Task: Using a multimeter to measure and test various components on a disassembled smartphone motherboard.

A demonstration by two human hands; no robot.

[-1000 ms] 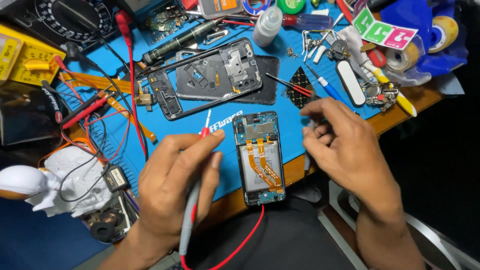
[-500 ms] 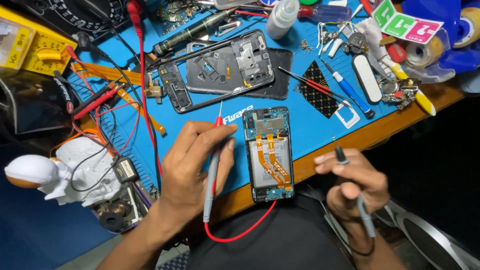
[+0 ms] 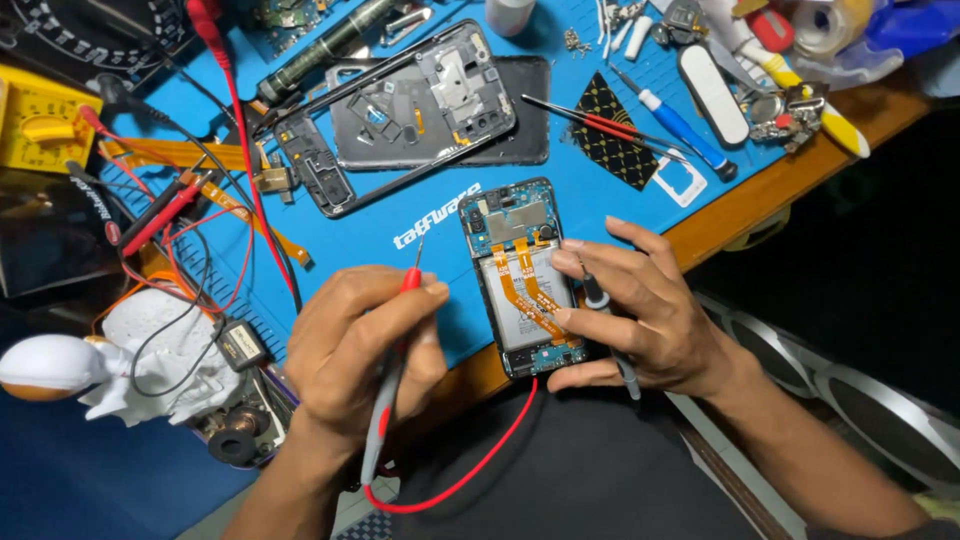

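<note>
Left hand [image 3: 365, 350] pinches the red probe [image 3: 395, 365] pen-style, fingers closed round its shaft, metal tip pointing up and away, clear of any part, hovering over the blue mat [image 3: 400, 215]; its red lead [image 3: 470, 470] loops down toward the body. Right of that grip, the right hand [image 3: 640, 315] is curled around the black probe [image 3: 605, 330], held loosely in the closed fingers, while thumb and fingertips rest on the right edge of the opened phone [image 3: 520, 275]. Phone lies back-off between both hands, battery, orange flex cables and boards exposed. Judgement: teardown is done, probes are in hand, but neither tip touches a board point, so measuring looks not yet started. Beyond the grips, a removed frame and back cover [image 3: 415, 110] lie on the mat, screwdrivers [image 3: 680, 130] to the far right, yellow multimeter [image 3: 40, 130] at far left.
</note>
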